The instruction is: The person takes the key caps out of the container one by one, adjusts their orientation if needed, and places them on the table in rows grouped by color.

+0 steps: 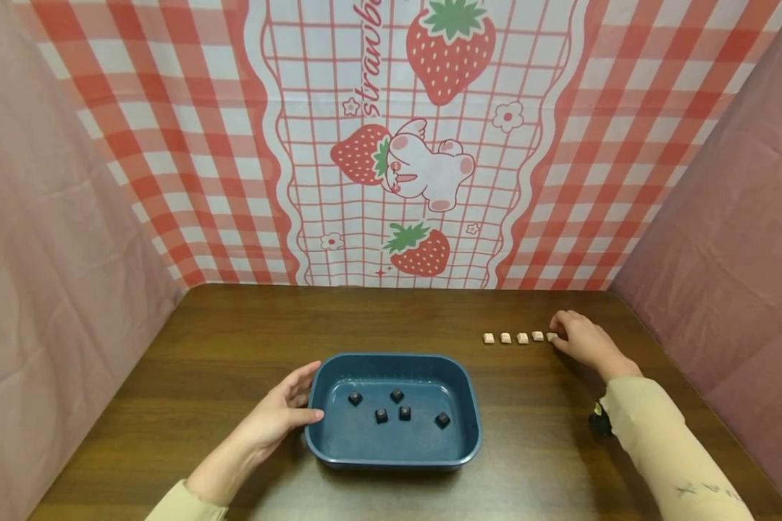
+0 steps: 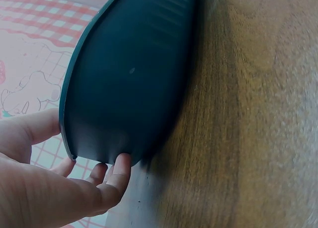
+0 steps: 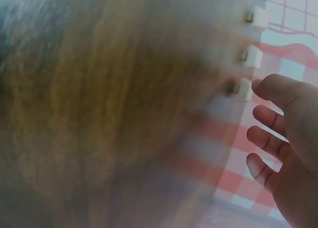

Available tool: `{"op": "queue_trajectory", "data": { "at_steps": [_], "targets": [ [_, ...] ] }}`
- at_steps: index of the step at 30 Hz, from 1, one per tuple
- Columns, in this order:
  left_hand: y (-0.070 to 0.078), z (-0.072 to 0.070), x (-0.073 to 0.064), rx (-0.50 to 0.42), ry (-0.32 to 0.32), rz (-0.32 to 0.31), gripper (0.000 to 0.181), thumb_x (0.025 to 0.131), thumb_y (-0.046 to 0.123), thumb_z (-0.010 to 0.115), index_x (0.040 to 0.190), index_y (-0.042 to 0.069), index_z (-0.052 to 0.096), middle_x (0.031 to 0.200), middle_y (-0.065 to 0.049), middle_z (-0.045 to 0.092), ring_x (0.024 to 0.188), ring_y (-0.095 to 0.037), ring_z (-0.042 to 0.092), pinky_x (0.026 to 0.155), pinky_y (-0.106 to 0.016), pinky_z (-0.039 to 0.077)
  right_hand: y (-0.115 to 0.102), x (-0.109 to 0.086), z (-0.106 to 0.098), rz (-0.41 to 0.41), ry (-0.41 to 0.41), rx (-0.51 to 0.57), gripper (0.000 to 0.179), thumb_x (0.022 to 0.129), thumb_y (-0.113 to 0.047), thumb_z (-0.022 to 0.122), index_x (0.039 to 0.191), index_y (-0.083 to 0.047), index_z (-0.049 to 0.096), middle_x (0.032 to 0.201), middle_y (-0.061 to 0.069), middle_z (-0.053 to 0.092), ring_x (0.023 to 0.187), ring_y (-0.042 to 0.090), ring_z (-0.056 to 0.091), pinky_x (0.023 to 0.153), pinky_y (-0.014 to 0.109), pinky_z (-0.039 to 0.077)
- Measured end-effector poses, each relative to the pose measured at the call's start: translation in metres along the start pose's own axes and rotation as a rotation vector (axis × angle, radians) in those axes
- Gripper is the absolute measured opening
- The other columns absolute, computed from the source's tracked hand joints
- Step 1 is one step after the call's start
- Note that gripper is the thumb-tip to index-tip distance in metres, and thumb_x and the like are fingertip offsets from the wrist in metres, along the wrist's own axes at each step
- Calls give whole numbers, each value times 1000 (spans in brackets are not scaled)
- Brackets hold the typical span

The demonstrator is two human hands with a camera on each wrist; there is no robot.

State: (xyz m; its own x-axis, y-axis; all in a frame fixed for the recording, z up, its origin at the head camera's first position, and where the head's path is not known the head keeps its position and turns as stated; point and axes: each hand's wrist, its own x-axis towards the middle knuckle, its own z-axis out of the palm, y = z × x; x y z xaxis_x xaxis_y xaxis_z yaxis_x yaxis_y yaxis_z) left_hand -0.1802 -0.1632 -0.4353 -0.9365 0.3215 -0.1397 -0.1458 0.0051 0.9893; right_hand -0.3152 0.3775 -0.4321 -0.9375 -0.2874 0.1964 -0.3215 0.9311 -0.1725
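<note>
Five small, white, square, apparently plastic keycaps [image 1: 523, 338] sat in a row beyond and to the right of the blue, rounded-rectangular tray [image 1: 358, 438]. They looked light, stiff and slightly slick, best taken by opposite sides. The right hand [image 1: 586, 341] bent over the end one; whether it pinched, I couldn't tell. The left hand [image 1: 267, 427] gripped the tray's left rim.

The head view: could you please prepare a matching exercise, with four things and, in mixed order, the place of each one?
1. left hand
2. right hand
3. small black pieces
4. small white pieces

A. lined up on the wooden table
B. inside the blue tray
C. at the tray's left end
D. at the line's right end

Pairs: 1-C, 2-D, 3-B, 4-A
</note>
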Motion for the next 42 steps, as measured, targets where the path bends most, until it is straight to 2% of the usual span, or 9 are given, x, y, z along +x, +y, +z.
{"op": "queue_trajectory", "data": {
  "at_steps": [9, 15, 27, 35, 42],
  "targets": [
    [0, -1, 0, 1, -5, 1, 78, 81, -8, 61, 147, 2, 22, 143, -28, 31, 121, -38, 44, 86, -31, 45, -16, 2, -13, 9, 23, -24, 25, 79, -16, 71, 95, -3, 57, 91, 15, 59, 78, 30, 56, 62, 50, 44],
    [1, -1, 0, 6, -8, -3, 78, 82, -7, 62, 148, 3, 22, 143, -28, 32, 121, -38, 44, 86, -31, 45, -28, 2, -21, 15, 51, -32, 26, 79, -18, 71, 96, -3, 58, 90, 14, 58, 77, 29, 55, 61, 48, 44],
    [0, -1, 0, 3, -10, 0, 78, 82, -8, 61, 148, 3, 21, 143, -28, 32, 121, -38, 44, 86, -31, 45, -71, 2, -39, -8, 96, -33, 28, 79, -19, 71, 99, -3, 58, 93, 16, 60, 86, 35, 55, 65, 54, 41],
    [0, -1, 0, 1, -13, -2, 78, 81, -8, 62, 148, 2, 21, 143, -29, 31, 121, -37, 45, 86, -31, 45, -100, -1, -49, -59, 156, -18, 27, 78, -19, 72, 98, -6, 58, 94, 13, 60, 91, 33, 54, 68, 50, 39],
    [1, 0, 0, 2, -9, 1, 78, 81, -8, 61, 147, 2, 22, 143, -29, 32, 120, -38, 45, 86, -31, 45, -121, -6, -56, -135, 241, -23, 25, 75, -18, 73, 94, -8, 59, 89, 8, 59, 86, 30, 54, 65, 45, 38]
  ]
}}
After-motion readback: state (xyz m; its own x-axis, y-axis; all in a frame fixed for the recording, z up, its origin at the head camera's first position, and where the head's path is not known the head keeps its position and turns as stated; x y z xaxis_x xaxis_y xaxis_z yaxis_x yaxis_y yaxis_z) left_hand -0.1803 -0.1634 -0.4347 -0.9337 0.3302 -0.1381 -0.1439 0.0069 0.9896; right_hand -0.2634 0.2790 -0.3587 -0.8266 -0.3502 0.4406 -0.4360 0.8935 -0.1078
